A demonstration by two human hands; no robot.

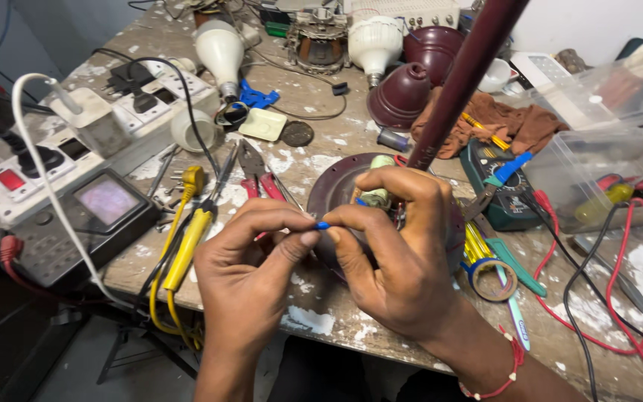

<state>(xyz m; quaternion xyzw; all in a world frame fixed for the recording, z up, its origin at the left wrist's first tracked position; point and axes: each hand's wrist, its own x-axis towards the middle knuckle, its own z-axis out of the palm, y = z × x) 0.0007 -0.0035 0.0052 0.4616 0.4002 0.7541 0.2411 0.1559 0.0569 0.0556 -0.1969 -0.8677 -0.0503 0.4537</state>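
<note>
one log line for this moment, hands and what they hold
left hand: pinches blue wire | right hand: pinches same wire | beneath: maroon round motor base | left of hands: yellow soldering iron

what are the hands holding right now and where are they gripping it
Both the left hand and the right hand pinch a small blue wire piece at its ends, between thumb and fingertips.

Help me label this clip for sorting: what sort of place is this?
Most likely a small electrical repair bench. A multimeter with red and black leads, a yellow soldering iron and loose bulbs crowd the paint-spattered table, while both hands pinch a small blue wire piece.
</note>
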